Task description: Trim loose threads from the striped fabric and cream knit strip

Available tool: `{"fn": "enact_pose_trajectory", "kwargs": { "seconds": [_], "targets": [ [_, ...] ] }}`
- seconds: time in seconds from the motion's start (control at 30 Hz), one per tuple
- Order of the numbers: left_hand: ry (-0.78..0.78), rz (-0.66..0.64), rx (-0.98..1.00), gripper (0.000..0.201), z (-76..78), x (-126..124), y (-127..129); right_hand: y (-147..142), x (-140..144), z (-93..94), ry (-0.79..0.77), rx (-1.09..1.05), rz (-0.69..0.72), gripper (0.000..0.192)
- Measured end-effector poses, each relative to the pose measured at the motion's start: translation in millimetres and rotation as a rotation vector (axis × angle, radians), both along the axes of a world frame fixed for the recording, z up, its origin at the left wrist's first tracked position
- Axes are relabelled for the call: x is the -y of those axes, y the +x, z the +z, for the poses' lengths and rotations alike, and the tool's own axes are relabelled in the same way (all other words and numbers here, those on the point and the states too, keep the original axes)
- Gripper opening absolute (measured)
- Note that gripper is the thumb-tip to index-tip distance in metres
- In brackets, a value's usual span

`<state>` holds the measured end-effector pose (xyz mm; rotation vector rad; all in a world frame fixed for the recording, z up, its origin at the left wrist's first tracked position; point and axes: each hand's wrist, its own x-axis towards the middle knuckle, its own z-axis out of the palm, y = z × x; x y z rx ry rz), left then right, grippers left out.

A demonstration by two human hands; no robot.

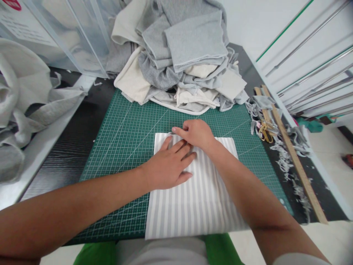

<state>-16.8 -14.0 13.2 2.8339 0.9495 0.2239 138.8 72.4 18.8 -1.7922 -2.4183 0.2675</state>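
A grey-and-white striped cloth (187, 209) lies flat on the green cutting mat (124, 140), its near edge at the front of the table. My left hand (168, 165) rests on the upper left part of the cloth, fingers spread, pressing it down. At the cloth's far edge, my right hand (197, 132) is closed around a thin metal tool (171, 133). Only the tool's tip shows, pointing left along that edge; the rest is hidden in my fist, so its kind cannot be told.
Behind the cloth rises a heap of grey and cream fabric pieces (190, 44). On the right lie wooden rulers (295, 158), gold-handled scissors (266, 131) and fabric scraps (284, 158). To the left are more cloths (24, 88) and a clear plastic bin (82, 33).
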Motion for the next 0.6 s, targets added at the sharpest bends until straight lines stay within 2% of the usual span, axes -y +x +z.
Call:
{"fn": "enact_pose_trajectory", "kwargs": {
  "seconds": [0.17,0.6],
  "targets": [
    [0.005,0.033,-0.013,0.056,2.1,1.9,-0.5,0.9,-1.3,1.4,-0.009,-0.013,0.002,0.057],
    [0.007,0.019,-0.008,0.055,2.5,0.1,0.3,-3.1,-0.3,-2.5,0.016,0.014,-0.007,0.059]
  ]
}}
